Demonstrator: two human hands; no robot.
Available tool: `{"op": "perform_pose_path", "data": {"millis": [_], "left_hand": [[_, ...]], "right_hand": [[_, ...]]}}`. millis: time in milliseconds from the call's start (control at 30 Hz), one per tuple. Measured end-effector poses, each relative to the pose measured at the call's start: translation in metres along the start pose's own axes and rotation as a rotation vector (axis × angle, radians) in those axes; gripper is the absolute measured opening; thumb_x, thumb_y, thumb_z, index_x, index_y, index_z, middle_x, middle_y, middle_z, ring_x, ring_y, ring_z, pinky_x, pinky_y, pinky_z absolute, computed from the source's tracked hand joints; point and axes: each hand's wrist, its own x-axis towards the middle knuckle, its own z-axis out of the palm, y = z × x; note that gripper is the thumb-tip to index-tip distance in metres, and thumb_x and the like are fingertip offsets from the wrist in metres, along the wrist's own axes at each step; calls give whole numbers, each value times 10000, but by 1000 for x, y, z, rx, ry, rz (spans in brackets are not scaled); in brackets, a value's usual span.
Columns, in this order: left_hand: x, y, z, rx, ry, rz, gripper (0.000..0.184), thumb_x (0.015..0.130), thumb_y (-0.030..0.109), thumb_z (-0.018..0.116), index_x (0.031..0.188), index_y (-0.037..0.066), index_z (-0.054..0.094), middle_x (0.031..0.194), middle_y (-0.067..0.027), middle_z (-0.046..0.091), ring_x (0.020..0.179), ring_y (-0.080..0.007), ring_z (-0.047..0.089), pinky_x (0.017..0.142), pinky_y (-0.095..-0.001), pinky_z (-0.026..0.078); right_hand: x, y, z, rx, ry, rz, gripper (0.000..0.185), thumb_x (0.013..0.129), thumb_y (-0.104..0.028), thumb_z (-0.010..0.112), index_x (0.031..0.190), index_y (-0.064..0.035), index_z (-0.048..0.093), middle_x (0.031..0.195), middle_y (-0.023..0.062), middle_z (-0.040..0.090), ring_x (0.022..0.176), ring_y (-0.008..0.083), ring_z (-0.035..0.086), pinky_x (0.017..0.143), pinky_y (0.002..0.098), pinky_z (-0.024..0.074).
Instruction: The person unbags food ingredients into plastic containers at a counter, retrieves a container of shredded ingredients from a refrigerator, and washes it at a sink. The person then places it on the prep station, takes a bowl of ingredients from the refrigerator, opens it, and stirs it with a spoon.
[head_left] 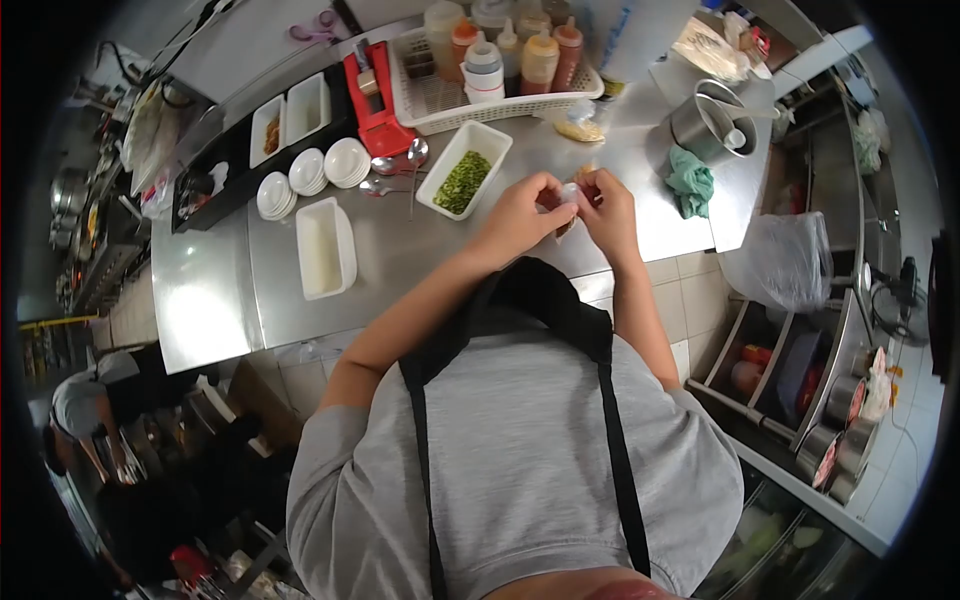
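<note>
My left hand (530, 210) and my right hand (607, 205) meet above the steel table. Their fingers are pinched round a small clear plastic bag (569, 194), with something brown showing below it. Just left of my left hand stands a white tub of chopped green herbs (463, 181). Behind my hands lies another clear bag with yellowish contents (579, 125).
A white basket (500, 112) of sauce bottles stands at the back. On the left are a white tub (326, 248), stacked small dishes (346, 162) and spoons (417, 153). A green cloth (690, 183) and metal pots (708, 125) are at the right. Another person (85, 405) is at far left.
</note>
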Motion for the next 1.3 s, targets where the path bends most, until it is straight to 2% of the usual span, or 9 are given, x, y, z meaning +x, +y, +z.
{"op": "perform_pose_path", "data": {"millis": [200,433,567,700,833,1033,1133,1167,1300], "left_hand": [[1,4,-15,184,-9,183,101,788,54,579,879,23,549,824,-114,546,736,-246,593,647,-339,482],[-12,29,-23,297,73,382,113,772,80,597,867,40,549,828,-103,526,752,-309,574,659,-383,454],[-18,41,-27,219,26,265,230,770,172,699,838,16,544,911,-77,532,715,-170,574,622,-281,465],[-23,52,-24,100,174,189,327,767,248,727,842,4,523,809,-61,547,709,-173,569,657,-287,475],[-10,62,-29,311,78,417,373,820,353,659,815,-5,556,734,-125,544,659,-217,547,615,-318,445],[-9,93,-77,194,135,136,358,939,327,487,1073,21,616,859,-136,651,777,-139,603,682,-307,459],[-15,105,-102,-226,109,209,431,963,276,428,1249,-42,477,1076,-106,636,1035,-154,571,936,-275,414],[-18,105,-108,-223,115,212,431,963,276,428,1249,-42,477,1076,-106,636,1035,-154,571,936,-275,414],[-28,96,-140,-492,144,185,395,941,197,413,1233,-62,477,1062,-172,625,989,-224,608,880,-319,480]], "right_hand": [[-3,6,-18,411,-290,72,122,792,-54,667,822,6,565,770,25,590,679,85,537,599,240,451],[-1,-19,-20,342,-155,31,65,819,-41,632,820,11,593,751,4,585,627,44,513,508,179,383],[6,-26,-22,383,20,0,36,858,-27,553,845,7,549,761,14,531,604,51,469,506,185,385],[8,-92,-20,465,137,-236,49,887,-14,500,853,19,511,779,35,516,635,77,488,552,213,430],[15,-125,-14,534,71,-266,68,900,-22,491,876,34,521,899,98,580,752,128,574,657,244,473],[37,-103,-2,389,186,-491,305,952,-229,458,1069,40,538,1056,141,574,1002,202,556,876,358,445],[43,-62,32,1058,-248,142,477,941,-414,429,1206,-19,470,1184,125,534,1049,244,548,906,411,433],[41,-64,46,1313,-574,260,528,932,-467,419,1238,-38,445,1223,123,515,1058,258,547,906,430,433],[35,-102,95,1560,-774,432,540,920,-484,431,1247,-53,437,1204,117,534,1061,259,551,885,446,447]]}}
